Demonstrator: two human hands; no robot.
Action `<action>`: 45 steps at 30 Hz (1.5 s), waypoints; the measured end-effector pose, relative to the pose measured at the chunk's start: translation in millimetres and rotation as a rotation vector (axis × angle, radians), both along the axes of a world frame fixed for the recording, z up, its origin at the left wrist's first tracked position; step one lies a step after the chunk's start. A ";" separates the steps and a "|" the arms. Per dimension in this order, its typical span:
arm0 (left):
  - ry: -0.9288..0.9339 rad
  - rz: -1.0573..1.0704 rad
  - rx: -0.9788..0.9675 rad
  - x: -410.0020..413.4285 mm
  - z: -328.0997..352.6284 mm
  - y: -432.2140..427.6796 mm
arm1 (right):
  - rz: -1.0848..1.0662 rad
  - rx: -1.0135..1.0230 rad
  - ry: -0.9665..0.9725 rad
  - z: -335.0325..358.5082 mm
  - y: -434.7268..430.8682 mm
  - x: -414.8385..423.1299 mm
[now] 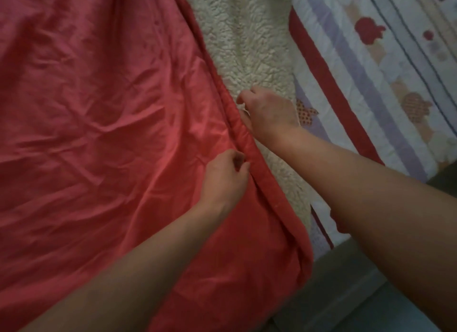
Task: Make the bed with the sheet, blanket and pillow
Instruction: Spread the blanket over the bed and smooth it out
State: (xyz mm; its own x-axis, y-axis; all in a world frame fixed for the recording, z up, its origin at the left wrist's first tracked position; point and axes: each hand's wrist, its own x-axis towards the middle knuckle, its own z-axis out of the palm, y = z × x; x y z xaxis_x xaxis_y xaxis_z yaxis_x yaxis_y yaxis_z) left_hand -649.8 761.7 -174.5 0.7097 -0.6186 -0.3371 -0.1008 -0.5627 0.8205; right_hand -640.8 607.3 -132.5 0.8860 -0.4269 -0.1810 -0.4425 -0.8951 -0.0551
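On a sheet (pixel 371 71), a blanket's (pixel 99 109) hem (pixel 248 145) is pinched by left hand (pixel 223 180) and right hand (pixel 269 114); it is judged soft, limp, best held there.

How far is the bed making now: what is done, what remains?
Done: the patterned sheet lies spread. In hand: left hand and right hand pinch the hem of the red blanket, cream fleece showing beside it. Left: smoothing the wrinkled blanket; no pillow is in view.

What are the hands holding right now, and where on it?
The red satin blanket, by its rolled hem: the left hand pinches it nearer the corner, the right hand grips it farther along.
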 end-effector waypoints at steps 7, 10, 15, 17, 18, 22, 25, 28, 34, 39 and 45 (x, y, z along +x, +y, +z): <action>0.069 0.053 0.130 -2.9 -13.4 -32.2 | 0.059 0.058 0.017 -16.3 -10.2 39.4; 0.101 0.129 0.165 -1.0 -20.4 -41.5 | -0.003 0.066 0.048 -28.1 -18.3 47.3; 0.150 0.217 0.130 -2.4 -30.1 -61.0 | -0.153 0.082 0.133 -43.0 -34.0 51.6; 0.144 0.211 0.104 -7.5 -30.3 -73.2 | -0.177 0.094 0.126 -48.5 -44.4 55.0; 0.145 0.208 0.088 -9.9 -30.7 -78.4 | -0.183 0.085 0.107 -49.6 -49.1 55.8; 0.141 0.203 0.025 -16.7 -34.4 -98.0 | -0.208 0.106 0.018 -47.3 -73.4 47.0; 0.145 0.215 -0.040 -22.9 -29.5 -114.4 | -0.214 0.166 -0.057 -42.8 -95.8 30.3; 0.115 0.200 -0.076 -31.4 -19.9 -129.5 | -0.234 0.212 -0.127 -37.1 -117.1 12.7; 0.158 0.130 -0.119 -46.3 -3.2 -167.3 | -0.354 0.248 -0.263 -22.7 -173.6 -26.0; 0.189 0.097 -0.151 -79.5 1.0 -206.9 | -0.416 0.241 -0.299 -17.1 -206.5 -62.3; 0.166 -0.025 -0.197 -114.9 -2.4 -237.0 | -0.523 0.181 -0.299 -12.7 -240.4 -116.8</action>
